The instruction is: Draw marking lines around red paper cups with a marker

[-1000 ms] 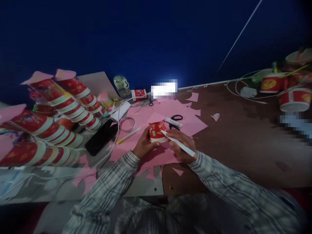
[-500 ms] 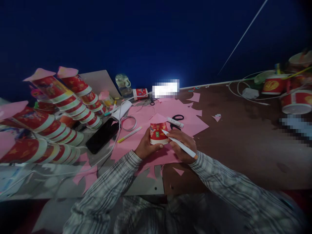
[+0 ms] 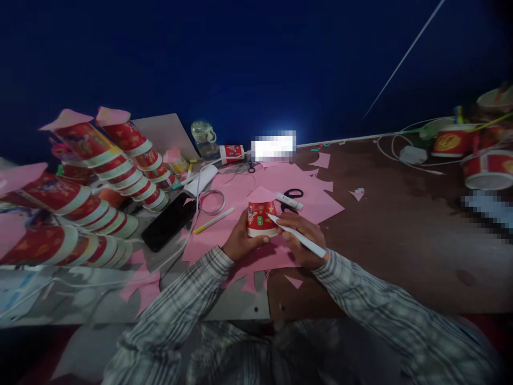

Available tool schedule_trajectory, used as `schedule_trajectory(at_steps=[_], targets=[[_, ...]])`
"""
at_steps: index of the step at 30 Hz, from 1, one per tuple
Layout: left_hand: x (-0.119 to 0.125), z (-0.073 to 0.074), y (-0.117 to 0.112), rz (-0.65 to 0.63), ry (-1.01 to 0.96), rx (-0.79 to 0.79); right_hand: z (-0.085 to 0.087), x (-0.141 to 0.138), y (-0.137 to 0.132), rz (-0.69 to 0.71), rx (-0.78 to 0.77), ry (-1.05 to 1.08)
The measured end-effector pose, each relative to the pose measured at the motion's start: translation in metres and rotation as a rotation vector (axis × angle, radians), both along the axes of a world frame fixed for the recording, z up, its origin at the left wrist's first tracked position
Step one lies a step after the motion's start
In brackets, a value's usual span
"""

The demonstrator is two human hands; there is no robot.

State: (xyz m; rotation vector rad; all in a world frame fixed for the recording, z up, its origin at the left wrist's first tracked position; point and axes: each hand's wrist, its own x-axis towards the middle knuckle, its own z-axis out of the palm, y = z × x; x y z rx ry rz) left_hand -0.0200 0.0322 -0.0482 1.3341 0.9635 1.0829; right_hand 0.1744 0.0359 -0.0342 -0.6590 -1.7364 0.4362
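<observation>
A red paper cup (image 3: 261, 218) with gold print stands upside down, its white rim toward me, and my left hand (image 3: 242, 239) is wrapped around its left side. In my right hand (image 3: 304, 238) is a white marker (image 3: 302, 241), its tip at the cup's right side; I cannot tell whether it touches. Pink paper (image 3: 288, 182) lies under both hands. Just beyond my right hand are a white capped tube (image 3: 289, 201) and black-handled scissors (image 3: 294, 193). A yellow-tipped marker (image 3: 213, 221) and a roll of tape (image 3: 212, 202) lie to the left.
Stacks of red cups with pink paper tops (image 3: 116, 166) fill the left side. A black phone (image 3: 168, 223) lies beside a white cable. A clear bottle (image 3: 203, 140) stands at the back. More red cups (image 3: 452, 140) and a charger (image 3: 413, 155) are far right.
Both hands keep nearly the same place and hold. The cup and marker look slightly shifted in angle, and the whole view has moved a little.
</observation>
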Motion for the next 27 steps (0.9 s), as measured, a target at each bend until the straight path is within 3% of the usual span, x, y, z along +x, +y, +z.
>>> schedule_trajectory(at_steps=[5, 11, 16, 20, 27], targets=[[0.0007, 0.0016, -0.0001, 0.007, 0.008, 0.017, 0.0004, -0.0006, 0.0002, -0.058, -0.044, -0.007], [-0.0001, -0.0002, 0.0009, 0.020, 0.021, 0.015, -0.0009, 0.0008, -0.0019, -0.009, -0.014, 0.007], [0.0003, -0.0009, 0.0008, 0.015, 0.009, -0.014, -0.0014, 0.0022, -0.0023, -0.003, -0.078, 0.012], [0.0008, -0.0004, 0.0003, 0.026, 0.013, -0.018, -0.0022, 0.0031, -0.0019, 0.039, -0.020, -0.014], [0.0012, 0.0011, 0.0001, 0.013, 0.022, 0.017, -0.0036, -0.0014, -0.0017, -0.001, -0.037, 0.034]])
